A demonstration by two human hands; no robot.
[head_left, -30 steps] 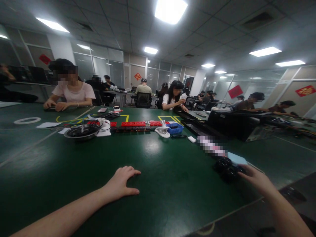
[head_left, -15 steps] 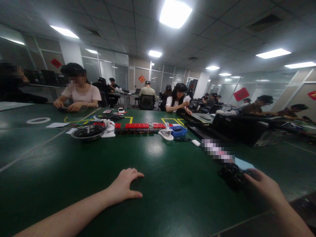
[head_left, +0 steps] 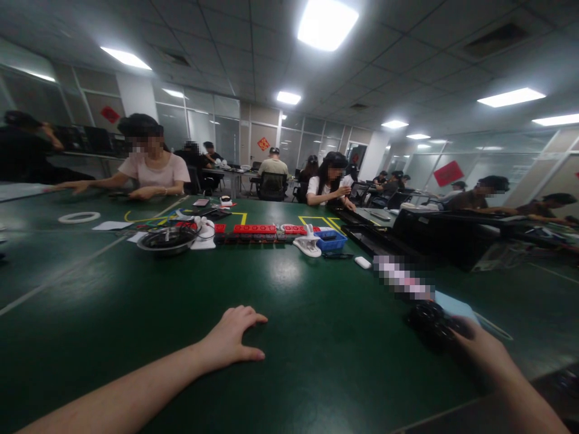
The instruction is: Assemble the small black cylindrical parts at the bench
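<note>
**Hand state**
- Left hand [head_left: 230,340]: lower centre of the frame, palm down on the desk [head_left: 316,313]. Its fingers [head_left: 248,314] are spread flat and hold nothing.
- Right hand [head_left: 486,355]: lower right of the frame, fingers laid on the near side of the black device [head_left: 429,322]. Whether they close around it cannot be told, because the hand covers the contact.

**Location**
- The black device lies on the desk at lower right, just beside a pale blue sheet [head_left: 456,304] and near the desk's right-hand edge.

**Likely faults (judgement)**
1. Slide: the desk surface is smooth, dark green and glossy, so a push without a firm hold could send the device skating.
2. Drop: the device sits near the edge, so a loose hold there could let it fall.
3. Sheet drag: the thin sheet may touch the device and could be pulled along with it.

**Materials and shapes**
- Black device: matt and lumpy, with rounded knob-like bosses; finer detail is blurred.
- Pale blue sheet: thin and flat.
- Mid-frame: 1 row of rectangular red blocks [head_left: 254,229], 1 blue basket [head_left: 332,240] with slotted walls, and 1 round dark tray [head_left: 166,240], shallow and shiny
</note>
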